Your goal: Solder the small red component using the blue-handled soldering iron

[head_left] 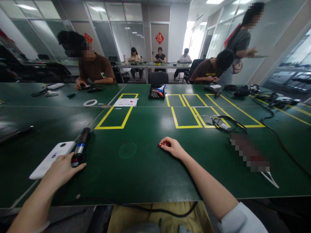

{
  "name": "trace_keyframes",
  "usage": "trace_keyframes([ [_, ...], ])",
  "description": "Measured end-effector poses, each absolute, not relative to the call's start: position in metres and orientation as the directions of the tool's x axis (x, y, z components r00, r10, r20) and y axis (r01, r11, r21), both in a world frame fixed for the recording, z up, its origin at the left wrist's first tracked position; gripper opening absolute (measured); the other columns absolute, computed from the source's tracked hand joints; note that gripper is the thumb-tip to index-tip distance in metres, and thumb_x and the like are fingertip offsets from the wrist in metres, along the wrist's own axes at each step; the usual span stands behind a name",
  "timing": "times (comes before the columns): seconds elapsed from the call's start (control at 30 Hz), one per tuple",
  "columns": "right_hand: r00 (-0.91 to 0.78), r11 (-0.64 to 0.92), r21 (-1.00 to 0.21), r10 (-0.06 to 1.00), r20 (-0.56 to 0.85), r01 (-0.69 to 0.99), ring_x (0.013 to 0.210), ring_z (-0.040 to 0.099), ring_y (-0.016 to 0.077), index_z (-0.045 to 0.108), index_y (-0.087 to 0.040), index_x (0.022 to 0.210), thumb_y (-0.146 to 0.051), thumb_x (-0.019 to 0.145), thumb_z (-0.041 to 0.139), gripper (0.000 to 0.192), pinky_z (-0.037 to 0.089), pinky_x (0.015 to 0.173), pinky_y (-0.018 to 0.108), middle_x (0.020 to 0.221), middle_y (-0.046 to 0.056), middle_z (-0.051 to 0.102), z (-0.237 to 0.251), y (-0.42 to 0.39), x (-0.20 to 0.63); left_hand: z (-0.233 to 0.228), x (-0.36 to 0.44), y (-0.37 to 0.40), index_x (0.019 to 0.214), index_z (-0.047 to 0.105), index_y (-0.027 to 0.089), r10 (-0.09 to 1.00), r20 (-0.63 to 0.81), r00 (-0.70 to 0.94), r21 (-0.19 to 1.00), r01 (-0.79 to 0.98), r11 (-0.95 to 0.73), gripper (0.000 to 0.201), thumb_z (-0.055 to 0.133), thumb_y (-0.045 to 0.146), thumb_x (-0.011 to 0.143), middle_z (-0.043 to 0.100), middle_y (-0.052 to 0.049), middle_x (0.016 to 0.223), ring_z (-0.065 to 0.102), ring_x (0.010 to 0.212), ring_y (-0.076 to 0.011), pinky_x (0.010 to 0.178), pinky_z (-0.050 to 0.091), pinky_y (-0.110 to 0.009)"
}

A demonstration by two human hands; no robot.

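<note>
Electric screwdriver (81, 145) under the left hand (63, 169), small red-tipped piece (159, 144) at the right hand (172, 147).
Left fingers curl onto the tool's near end beside a white device (50, 158); right fingertips press together, pinching the tiny piece against the green table (136, 168). Judged risk: that piece could slip from so light a pinch and roll away, and the cable (150, 208) hanging off the near edge could snag.

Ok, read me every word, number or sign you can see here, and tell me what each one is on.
"福": red diamond sign on the far door.
"6" or "b", unclear which: blue mark on the flat white plastic device beside the left hand.
White paper sheet on the green table: print too small to read.
Red sign on the glass wall: unreadable.
</note>
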State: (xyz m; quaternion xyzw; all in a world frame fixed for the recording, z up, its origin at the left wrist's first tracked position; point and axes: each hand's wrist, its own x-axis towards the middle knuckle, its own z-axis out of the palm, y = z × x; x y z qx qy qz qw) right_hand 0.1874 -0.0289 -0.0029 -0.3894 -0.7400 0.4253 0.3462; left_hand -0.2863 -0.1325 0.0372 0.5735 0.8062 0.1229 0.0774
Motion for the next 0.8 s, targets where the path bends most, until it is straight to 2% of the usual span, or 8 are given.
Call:
trace_keyframes([
  [0.1, -0.452, 0.339, -0.895, 0.873, 0.184, 0.29, 0.064, 0.049, 0.0106, 0.065, -0.015, 0.094, -0.026, 0.08, 0.063, 0.018, 0.038, 0.062, 0.023, 0.072, -0.002, 0.056, -0.002, -0.029, 0.187, 0.033, -0.275, -0.13, 0.118, 0.054, 0.012, 0.93, 0.049, -0.363, 0.096, 0.929, 0.358, 0.076, 0.045, 0.062, 0.061, 0.058, -0.019, 0.108, 0.051, 0.112, -0.0405, 0.089, 0.041, -0.045],
  [0.17, -0.451, 0.338, -0.895, 0.873, 0.183, 0.291, 0.064, 0.049, 0.0106, 0.065, -0.015, 0.094, -0.026, 0.079, 0.063, 0.018, 0.038, 0.062, 0.023, 0.071, -0.002, 0.056, -0.002, -0.03, 0.187, 0.031, -0.263, -0.128, 0.122, 0.052, 0.013, 0.941, 0.047, -0.336, 0.052, 0.941, 0.334, 0.073, 0.042, 0.061, 0.068, 0.055, -0.021, 0.112, 0.052, 0.112, -0.0402, 0.086, 0.043, -0.045],
  [0.3, -0.454, 0.328, -0.902, 0.874, 0.176, 0.282, 0.063, 0.049, 0.0106, 0.065, -0.016, 0.095, -0.026, 0.079, 0.063, 0.019, 0.038, 0.062, 0.023, 0.071, -0.002, 0.056, -0.004, -0.028, 0.187, 0.033, -0.227, -0.123, 0.126, 0.049, 0.018, 0.956, 0.048, -0.289, 0.058, 0.956, 0.286, 0.067, 0.042, 0.06, 0.074, 0.051, -0.019, 0.119, 0.055, 0.109, -0.0365, 0.084, 0.045, -0.044],
  [0.43, -0.444, 0.312, -0.919, 0.878, 0.181, 0.242, 0.064, 0.049, 0.0107, 0.062, -0.016, 0.096, -0.026, 0.078, 0.063, 0.02, 0.039, 0.062, 0.024, 0.074, -0.002, 0.057, -0.006, -0.027, 0.186, 0.04, -0.176, -0.11, 0.129, 0.047, 0.01, 0.978, 0.009, -0.208, 0.094, 0.974, 0.206, 0.072, 0.043, 0.059, 0.076, 0.048, -0.019, 0.121, 0.055, 0.109, -0.033, 0.086, 0.046, -0.042],
  [0.5, -0.43, 0.312, -0.926, 0.881, 0.198, 0.211, 0.064, 0.049, 0.0104, 0.059, -0.017, 0.096, -0.027, 0.078, 0.063, 0.021, 0.04, 0.062, 0.023, 0.078, -0.001, 0.058, -0.007, -0.026, 0.186, 0.042, -0.147, -0.101, 0.128, 0.046, 0.011, 0.987, 0.008, -0.161, 0.09, 0.983, 0.16, 0.07, 0.044, 0.058, 0.077, 0.048, -0.017, 0.12, 0.055, 0.108, -0.0318, 0.084, 0.048, -0.04],
  [0.67, -0.41, 0.339, -0.915, 0.883, 0.229, 0.219, 0.061, 0.046, 0.0101, 0.056, -0.018, 0.085, -0.026, 0.079, 0.059, 0.01, 0.039, 0.061, 0.023, 0.068, -0.004, 0.051, -0.009, -0.025, 0.188, 0.044, -0.076, -0.083, 0.125, 0.046, 0.016, 0.999, 0.047, -0.018, 0.087, 0.996, 0.014, 0.06, 0.051, 0.052, 0.077, 0.049, -0.013, 0.116, 0.054, 0.103, -0.0282, 0.076, 0.049, -0.036],
  [0.8, -0.397, 0.386, -0.894, 0.875, 0.278, 0.225, 0.062, 0.046, 0.0108, 0.054, -0.018, 0.081, -0.023, 0.078, 0.058, 0.007, 0.039, 0.061, 0.023, 0.069, -0.003, 0.051, -0.01, -0.024, 0.189, 0.042, -0.031, -0.073, 0.125, 0.044, 0.018, 0.993, 0.082, 0.086, 0.124, 0.988, -0.096, 0.057, 0.056, 0.047, 0.077, 0.049, -0.013, 0.113, 0.052, 0.103, -0.0279, 0.075, 0.048, -0.035],
])
